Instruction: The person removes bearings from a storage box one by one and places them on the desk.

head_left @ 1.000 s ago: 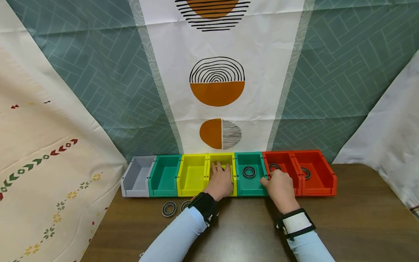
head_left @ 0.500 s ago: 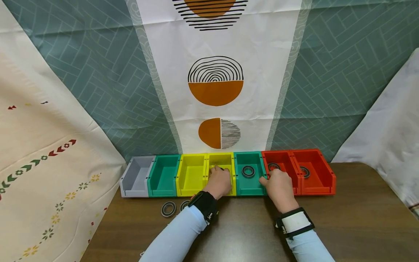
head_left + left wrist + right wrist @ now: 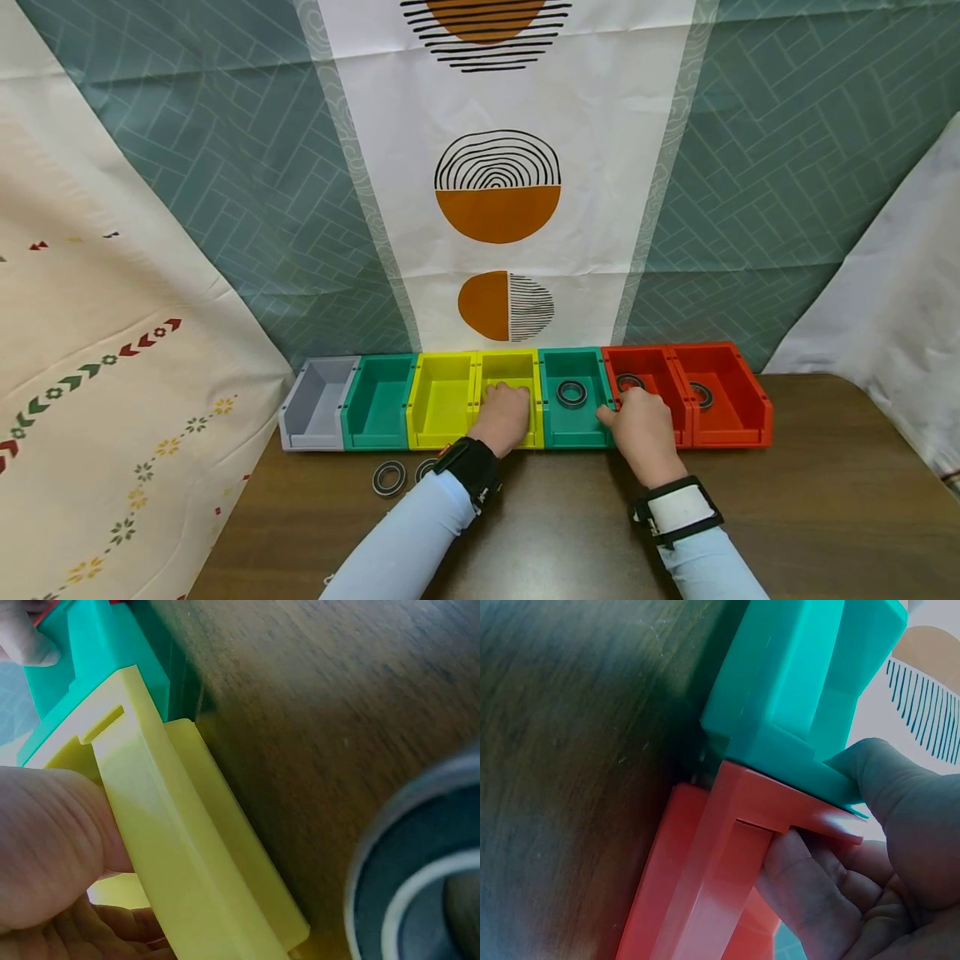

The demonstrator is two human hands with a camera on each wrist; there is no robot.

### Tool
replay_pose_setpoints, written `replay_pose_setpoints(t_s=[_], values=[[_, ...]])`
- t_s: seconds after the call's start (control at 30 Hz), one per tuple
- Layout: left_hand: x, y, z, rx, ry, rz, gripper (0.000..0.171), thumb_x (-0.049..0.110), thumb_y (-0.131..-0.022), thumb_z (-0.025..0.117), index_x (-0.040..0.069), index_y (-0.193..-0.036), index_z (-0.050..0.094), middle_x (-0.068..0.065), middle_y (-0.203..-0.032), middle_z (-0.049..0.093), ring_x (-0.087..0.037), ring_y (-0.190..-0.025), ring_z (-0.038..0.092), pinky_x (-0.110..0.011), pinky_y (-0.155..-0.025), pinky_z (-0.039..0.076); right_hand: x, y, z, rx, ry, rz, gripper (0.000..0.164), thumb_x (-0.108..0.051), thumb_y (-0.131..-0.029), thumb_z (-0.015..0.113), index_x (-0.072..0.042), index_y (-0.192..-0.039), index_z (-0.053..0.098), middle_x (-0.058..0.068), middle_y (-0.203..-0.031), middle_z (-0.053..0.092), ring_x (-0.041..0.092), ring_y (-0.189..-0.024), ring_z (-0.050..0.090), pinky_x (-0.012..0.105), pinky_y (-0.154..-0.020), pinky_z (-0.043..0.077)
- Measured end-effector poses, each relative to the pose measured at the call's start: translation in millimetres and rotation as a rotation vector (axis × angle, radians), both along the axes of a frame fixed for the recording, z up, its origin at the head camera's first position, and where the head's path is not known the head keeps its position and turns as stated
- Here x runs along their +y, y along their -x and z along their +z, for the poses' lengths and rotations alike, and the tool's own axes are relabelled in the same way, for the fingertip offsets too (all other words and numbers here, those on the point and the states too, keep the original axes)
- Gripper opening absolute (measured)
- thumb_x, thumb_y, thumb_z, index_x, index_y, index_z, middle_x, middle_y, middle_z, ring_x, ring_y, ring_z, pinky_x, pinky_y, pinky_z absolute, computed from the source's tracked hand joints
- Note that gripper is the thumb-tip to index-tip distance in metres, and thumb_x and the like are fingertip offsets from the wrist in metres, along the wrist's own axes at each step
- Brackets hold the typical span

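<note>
My left hand (image 3: 504,417) reaches down into the right-hand yellow bin (image 3: 510,363), its fingers bent. In the left wrist view the bin's front wall (image 3: 169,825) hides the fingertips, so whether they hold anything cannot be seen. My right hand (image 3: 641,429) pinches the adjoining walls of a green bin (image 3: 573,438) and a red bin (image 3: 727,900): thumb on the green side, fingers on the red side. A ball bearing (image 3: 572,394) lies flat in that green bin. Another bearing (image 3: 628,382) shows partly in the red bin behind my right hand.
The outer red bin (image 3: 727,375) holds a bearing (image 3: 702,395). To the left stand another yellow bin (image 3: 442,400), a green bin (image 3: 378,404) and a grey bin (image 3: 318,404). Two bearings lie on the table: one bearing (image 3: 389,479) whole, another bearing (image 3: 424,469) partly behind my left arm.
My left hand's fingers, more spread a second ago, have curled inside the yellow bin. The dark object glimpsed beside them is now hidden. My right hand keeps its place.
</note>
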State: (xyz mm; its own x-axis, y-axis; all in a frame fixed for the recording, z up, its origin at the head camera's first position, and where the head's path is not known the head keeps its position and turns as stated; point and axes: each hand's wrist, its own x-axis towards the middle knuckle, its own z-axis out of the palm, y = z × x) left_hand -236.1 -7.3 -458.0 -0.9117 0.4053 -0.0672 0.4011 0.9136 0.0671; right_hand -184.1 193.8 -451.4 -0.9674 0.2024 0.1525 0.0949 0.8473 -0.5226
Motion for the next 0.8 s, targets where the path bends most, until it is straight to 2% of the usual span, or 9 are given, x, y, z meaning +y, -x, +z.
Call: replay_pose_setpoints(t_s=[0.4, 0.6, 0.8], values=[[-0.3, -2.4, 5.8, -0.014, 0.025, 0.006, 0.031, 0.028, -0.088, 0.060, 0.008, -0.111, 0.055, -0.012, -0.086, 0.045, -0.028, -0.081, 0.044, -0.036, -0.074, 0.042, 1.5, 0.3, 1.0, 0.001, 0.007, 0.002, 0.030, -0.025, -0.082, 0.064, -0.007, -0.061, 0.052, 0.005, -0.053, 0.039, 0.020, -0.049, 0.043, 0.031, -0.043, 0.031], [-2.7, -3.1, 5.2, 0.036, 0.023, -0.031, 0.030, 0.027, -0.090, 0.058, 0.008, -0.113, 0.053, -0.011, -0.085, 0.044, -0.026, -0.078, 0.043, -0.034, -0.071, 0.041, 2.0, -0.1, 0.6, 0.000, 0.009, 0.000, 0.030, -0.025, -0.082, 0.064, -0.007, -0.061, 0.052, 0.005, -0.052, 0.039, 0.020, -0.049, 0.043, 0.031, -0.043, 0.031], [-6.7, -8.4, 5.6, 0.146, 0.027, -0.097, 0.028, 0.027, -0.090, 0.058, 0.008, -0.111, 0.054, -0.009, -0.082, 0.044, -0.024, -0.078, 0.042, -0.032, -0.071, 0.039, 1.2, -1.1, 1.5, -0.025, 0.030, 0.006, 0.029, -0.025, -0.082, 0.063, -0.007, -0.063, 0.053, 0.006, -0.053, 0.041, 0.020, -0.049, 0.044, 0.031, -0.044, 0.032]])
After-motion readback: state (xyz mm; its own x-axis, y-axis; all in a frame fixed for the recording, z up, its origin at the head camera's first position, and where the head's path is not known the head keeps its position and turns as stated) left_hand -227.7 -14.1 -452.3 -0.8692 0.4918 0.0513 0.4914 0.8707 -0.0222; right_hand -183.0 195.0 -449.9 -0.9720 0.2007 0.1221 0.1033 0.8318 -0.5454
